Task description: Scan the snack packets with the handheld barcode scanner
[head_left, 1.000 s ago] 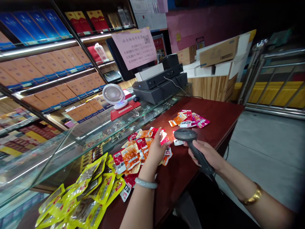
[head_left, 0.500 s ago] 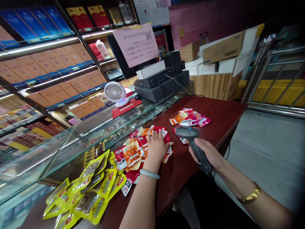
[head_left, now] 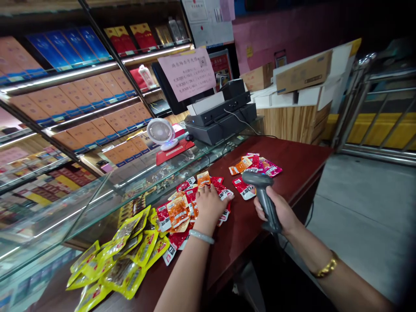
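Observation:
My left hand (head_left: 209, 202) lies with spread fingers on a heap of small red and orange snack packets (head_left: 178, 211). A pale bangle circles that wrist. My right hand (head_left: 281, 211) is wrapped round the handle of a dark grey barcode scanner (head_left: 264, 197), whose head points left above the counter. Just beyond the scanner head lies a single red and white snack packet (head_left: 243, 189). Farther back is a small group of orange, red and pink packets (head_left: 256, 164). Yellow snack bags (head_left: 125, 264) with dark contents are piled left of my left arm.
The dark red counter (head_left: 292, 169) adjoins a glass display case (head_left: 107, 195). On the glass stand a small white fan (head_left: 160, 132) and a black cash drawer unit (head_left: 221, 121). Boxed goods fill the shelves (head_left: 87, 95) behind. A metal railing (head_left: 380, 108) is at the right.
My left hand has shifted slightly on the heap, and an orange packet now shows above its fingers. The scanner has tilted a little, showing more of the single red packet. The camera view has shifted slightly.

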`<state>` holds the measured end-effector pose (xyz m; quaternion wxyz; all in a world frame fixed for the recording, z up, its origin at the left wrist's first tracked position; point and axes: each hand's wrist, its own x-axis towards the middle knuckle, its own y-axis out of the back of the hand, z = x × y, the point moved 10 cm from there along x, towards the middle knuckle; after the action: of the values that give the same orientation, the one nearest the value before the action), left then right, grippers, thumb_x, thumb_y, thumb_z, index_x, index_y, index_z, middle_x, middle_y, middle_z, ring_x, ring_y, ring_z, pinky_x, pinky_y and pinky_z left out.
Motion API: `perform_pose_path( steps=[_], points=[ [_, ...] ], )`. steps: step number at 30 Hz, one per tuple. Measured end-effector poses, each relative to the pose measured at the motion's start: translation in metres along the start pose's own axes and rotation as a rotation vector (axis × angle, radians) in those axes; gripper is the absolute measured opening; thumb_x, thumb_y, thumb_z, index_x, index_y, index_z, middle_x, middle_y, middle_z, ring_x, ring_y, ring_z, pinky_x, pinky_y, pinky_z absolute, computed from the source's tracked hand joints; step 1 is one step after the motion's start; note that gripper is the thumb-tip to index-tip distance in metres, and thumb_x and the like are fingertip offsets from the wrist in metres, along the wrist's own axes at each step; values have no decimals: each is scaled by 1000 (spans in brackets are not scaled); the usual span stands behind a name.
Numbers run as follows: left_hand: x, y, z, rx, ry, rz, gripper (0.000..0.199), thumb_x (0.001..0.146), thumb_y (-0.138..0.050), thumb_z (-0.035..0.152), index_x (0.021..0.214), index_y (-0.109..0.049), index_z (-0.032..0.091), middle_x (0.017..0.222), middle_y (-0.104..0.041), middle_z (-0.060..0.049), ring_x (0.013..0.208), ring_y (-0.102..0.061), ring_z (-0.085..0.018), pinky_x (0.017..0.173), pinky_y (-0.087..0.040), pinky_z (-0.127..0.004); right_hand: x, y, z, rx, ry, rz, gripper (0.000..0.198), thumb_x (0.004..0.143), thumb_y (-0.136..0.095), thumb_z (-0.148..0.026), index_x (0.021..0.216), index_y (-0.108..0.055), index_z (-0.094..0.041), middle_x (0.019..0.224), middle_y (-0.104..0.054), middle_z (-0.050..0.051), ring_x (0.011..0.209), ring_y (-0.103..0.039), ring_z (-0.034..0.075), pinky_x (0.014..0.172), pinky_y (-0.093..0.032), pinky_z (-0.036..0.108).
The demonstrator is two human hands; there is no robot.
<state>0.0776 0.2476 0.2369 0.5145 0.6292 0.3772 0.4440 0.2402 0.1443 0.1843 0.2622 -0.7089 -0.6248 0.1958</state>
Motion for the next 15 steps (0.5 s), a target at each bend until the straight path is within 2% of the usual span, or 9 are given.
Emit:
perform_pose_path(
  steps=[5,8,12,15],
  points=[
    [1,-10,0,-35,-101,-134,79,77,-44,79,132,-58,23,130,-59,-18,128,-47,-35,107,-30,-46,-2,-3,2,28,-14,-42,43,86,-57,-62,95,-57,-20,58,-53,-3,40,-44,10,37,-31,22],
    [-3,-5,-2,-83,-113,-172,75,76,-49,77,133,-56,29,127,-62,-14,125,-50,-32,107,-31,-45,-1,-2,7,14,-35,-65,46,85,-56,-63,100,-57,-20,57,-52,-4,39,-43,10,36,-31,22],
    [-3,12,-8,26,34,-17,80,78,-43,79,119,-66,14,120,-63,-20,120,-52,-34,106,-31,-45,3,0,9,9,-62,-57,49,83,-60,-65,102,-58,-20,59,-54,-4,41,-45,10,37,-33,22],
    [0,3,0,71,26,-38,78,77,-44,79,107,-71,12,116,-64,-21,118,-51,-34,103,-33,-43,7,-6,3,9,-51,-57,48,81,-63,-64,98,-60,-19,59,-56,-3,45,-49,12,42,-39,24]
  ],
)
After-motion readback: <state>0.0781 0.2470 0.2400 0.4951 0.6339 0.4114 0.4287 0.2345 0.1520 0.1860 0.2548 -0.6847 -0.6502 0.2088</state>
